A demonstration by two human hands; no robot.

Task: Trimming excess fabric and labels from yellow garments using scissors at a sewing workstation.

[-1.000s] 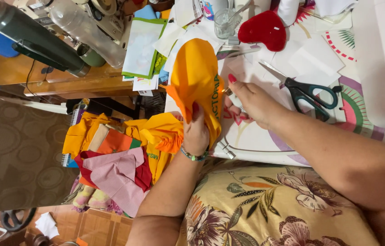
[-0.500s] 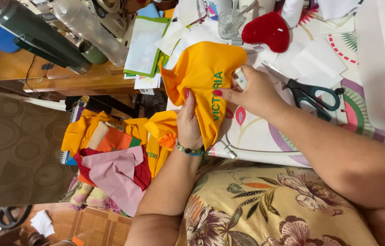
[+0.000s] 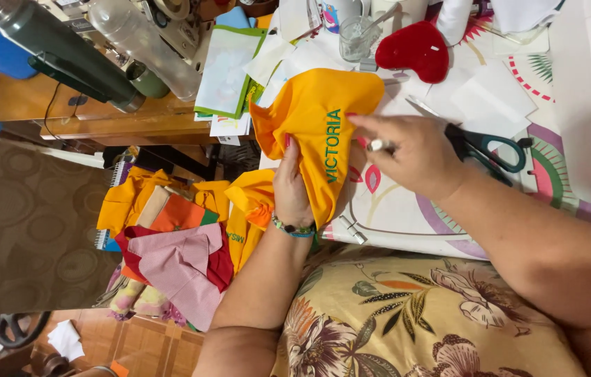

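Observation:
An orange cloth (image 3: 309, 115) with green lettering lies bunched on the patterned table cover (image 3: 407, 216). My left hand (image 3: 290, 187), with a beaded bracelet on its wrist, grips the cloth's lower edge. My right hand (image 3: 414, 150) rests just right of the lettering and pinches a small white stick-like tool (image 3: 378, 145); its kind is unclear. Dark-handled scissors (image 3: 494, 148) lie on the table, partly under my right hand.
A red heart-shaped cushion (image 3: 414, 49), a small glass (image 3: 358, 35) and paper pieces (image 3: 480, 105) lie beyond the cloth. A dark flask (image 3: 65, 56) and clear bottle (image 3: 149, 49) sit at the upper left. Folded cloths (image 3: 177, 244) are piled left. A floral fabric (image 3: 435, 314) covers my lap.
My right hand left the spot beside the scissors, took up the small white tool and came onto the cloth. The cloth has been spread wider, so its lettering shows.

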